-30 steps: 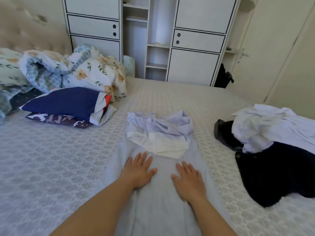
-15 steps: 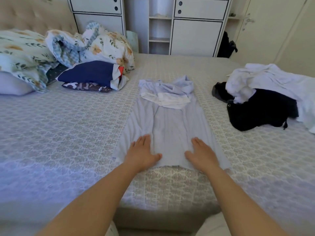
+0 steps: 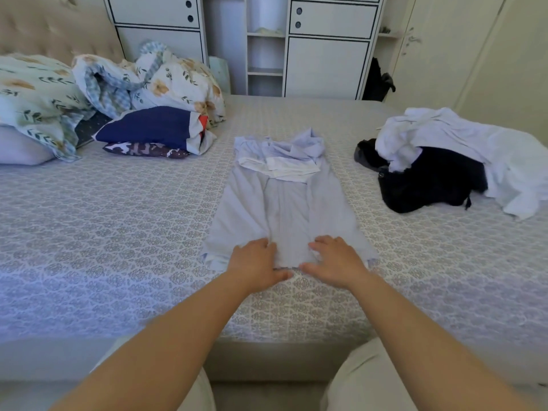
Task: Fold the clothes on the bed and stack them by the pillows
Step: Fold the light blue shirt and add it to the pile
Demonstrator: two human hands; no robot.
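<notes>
Both hands are gathering the near hem of the pale blue shirt.

The left hand (image 3: 255, 264) and right hand (image 3: 335, 261) are curling their fingers onto the hem, thumbs tucking under it; a second ago they were lying flat higher up, so smoothing is probably giving way to the bottom-up fold. The pale blue shirt (image 3: 284, 203) is lying lengthwise mid-bed (image 3: 118, 232), sides folded in, collar at 12 o'clock. At 10 o'clock folded clothes (image 3: 154, 132) are sitting by the pillows (image 3: 26, 93); at 2 o'clock an unfolded black-and-white heap (image 3: 444, 161) is waiting.
</notes>
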